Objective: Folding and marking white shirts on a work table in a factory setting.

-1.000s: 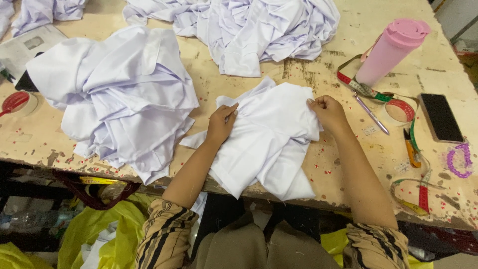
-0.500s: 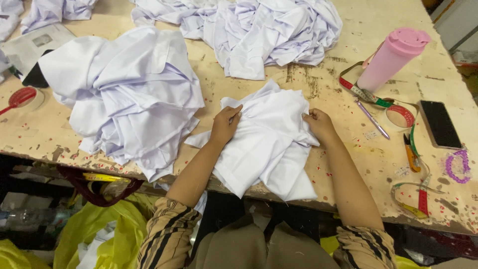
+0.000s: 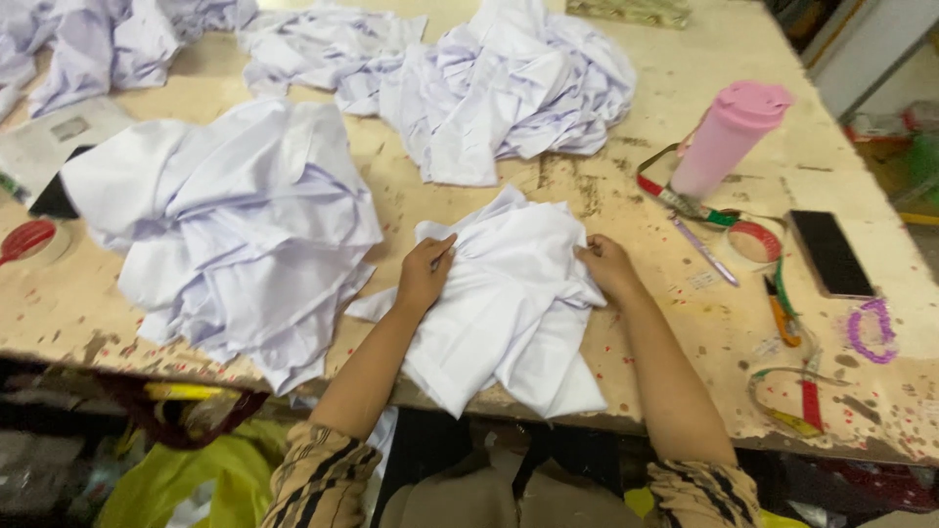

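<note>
White cotton-like garment (image 3: 509, 303), crumpled and folded over itself, is lying at the near edge of the worn desk (image 3: 685, 323), its hem hanging over, while the left hand (image 3: 425, 274) and right hand (image 3: 606, 266) are resting on its opposite sides, fingers (image 3: 442, 249) curled and pinching cloth.

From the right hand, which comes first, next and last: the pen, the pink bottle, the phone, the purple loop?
Going out from the right hand in the head view:
1. Pen, just to its right.
2. Pink bottle, up and to the right.
3. Phone, farther right.
4. Purple loop, farthest, near the table's right edge.
</note>
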